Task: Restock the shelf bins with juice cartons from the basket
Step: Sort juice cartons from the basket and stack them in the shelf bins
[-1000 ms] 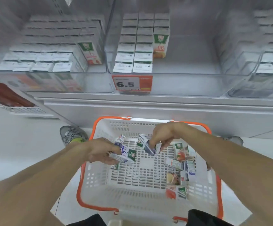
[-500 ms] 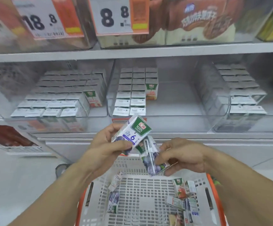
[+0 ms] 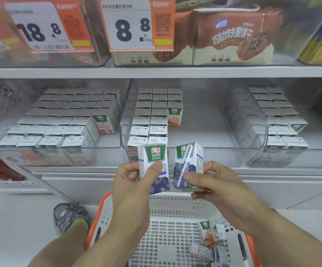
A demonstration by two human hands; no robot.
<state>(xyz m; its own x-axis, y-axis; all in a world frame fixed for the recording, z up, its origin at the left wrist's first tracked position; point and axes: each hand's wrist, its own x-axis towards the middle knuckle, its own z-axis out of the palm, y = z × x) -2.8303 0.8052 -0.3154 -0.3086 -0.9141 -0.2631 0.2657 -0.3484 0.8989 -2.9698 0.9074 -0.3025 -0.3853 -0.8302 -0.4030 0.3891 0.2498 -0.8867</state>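
left hand (image 3: 131, 186): holding a blueberry juice carton (image 3: 154, 168) upright, thumb across the front, fingers wrapped round the back

right hand (image 3: 212, 185): gripping a second blueberry carton (image 3: 187, 166), this one turned so the straw stuck on its side faces us, thumb on the front

the two cartons: side by side, just apart, held up in front of the middle bin (image 3: 185, 151)

middle bin: clear plastic, two long rows of cartons down its left side plus a shorter third row, right half bare

left bin (image 3: 60, 153): pretty much packed with cartons

right bin (image 3: 291, 157): cartons stacked along the right

basket (image 3: 168, 207): white with orange rim, on the floor under the hands, a few loose cartons (image 3: 212, 241) in its right corner

upper shelf: price tags reading 18.8 (image 3: 40, 26) and 8.8 (image 3: 131, 26), brown snack boxes (image 3: 233, 35) next to them

floor: a sneaker (image 3: 69, 216) left of the basket
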